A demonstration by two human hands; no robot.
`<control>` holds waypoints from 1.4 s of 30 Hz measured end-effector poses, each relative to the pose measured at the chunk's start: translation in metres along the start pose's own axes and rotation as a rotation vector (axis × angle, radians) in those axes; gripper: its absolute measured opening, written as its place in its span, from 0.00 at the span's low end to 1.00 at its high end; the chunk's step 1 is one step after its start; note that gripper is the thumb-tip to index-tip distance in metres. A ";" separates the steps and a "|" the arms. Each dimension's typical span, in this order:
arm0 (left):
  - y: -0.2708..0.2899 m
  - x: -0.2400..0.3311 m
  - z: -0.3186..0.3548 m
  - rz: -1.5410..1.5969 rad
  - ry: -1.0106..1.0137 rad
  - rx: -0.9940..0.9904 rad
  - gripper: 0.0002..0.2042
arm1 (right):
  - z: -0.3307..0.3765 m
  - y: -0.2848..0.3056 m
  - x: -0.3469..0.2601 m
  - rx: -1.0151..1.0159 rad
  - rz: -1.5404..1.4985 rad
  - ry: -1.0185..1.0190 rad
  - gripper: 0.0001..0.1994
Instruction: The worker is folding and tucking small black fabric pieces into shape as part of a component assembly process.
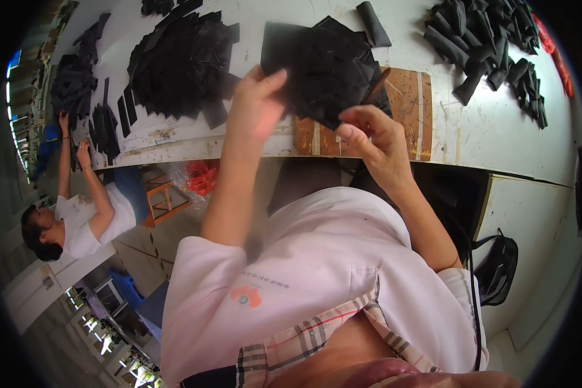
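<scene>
My left hand (255,103) and my right hand (372,139) are raised over the edge of a white worktable (485,129). Together they hold a fanned stack of black flat fabric pieces (317,61). The left hand grips the stack's left edge with the thumb on top. At the stack's lower right corner, the right hand pinches the pieces with fingers curled. Below the stack lies a brown board (407,110) on the table.
A big heap of black pieces (181,61) lies left of my hands, and smaller heaps (77,84) lie farther left. Rolled black pieces (485,39) pile up at the right. A co-worker in white (84,220) sits at the left. A black bag (498,268) hangs at the right.
</scene>
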State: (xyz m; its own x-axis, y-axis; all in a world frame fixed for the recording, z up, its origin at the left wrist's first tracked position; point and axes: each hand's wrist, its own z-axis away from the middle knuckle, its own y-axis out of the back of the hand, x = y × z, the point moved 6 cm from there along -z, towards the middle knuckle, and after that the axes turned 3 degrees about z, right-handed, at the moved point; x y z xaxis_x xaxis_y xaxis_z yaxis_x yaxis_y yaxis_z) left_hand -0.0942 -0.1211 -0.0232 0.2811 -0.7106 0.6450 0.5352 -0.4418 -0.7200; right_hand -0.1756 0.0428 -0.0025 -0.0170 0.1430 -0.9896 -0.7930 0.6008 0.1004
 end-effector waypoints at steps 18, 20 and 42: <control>-0.065 -0.012 0.069 -0.489 0.066 -0.169 0.10 | 0.008 0.019 -0.042 -0.375 0.403 0.208 0.10; -0.069 -0.009 0.068 -0.646 0.118 -0.201 0.10 | 0.009 0.016 -0.046 -0.407 0.415 0.242 0.09; -0.065 -0.020 0.075 -1.055 0.241 -0.303 0.05 | 0.018 0.000 -0.041 -0.538 0.529 0.467 0.05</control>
State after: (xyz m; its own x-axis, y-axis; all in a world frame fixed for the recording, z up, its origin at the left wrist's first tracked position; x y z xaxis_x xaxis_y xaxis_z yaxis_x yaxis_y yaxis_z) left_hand -0.0750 -0.0375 0.0302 -0.3767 0.0246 0.9260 0.1895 -0.9765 0.1030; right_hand -0.1643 0.0512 0.0404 -0.6162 -0.1084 -0.7801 -0.7876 0.0790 0.6112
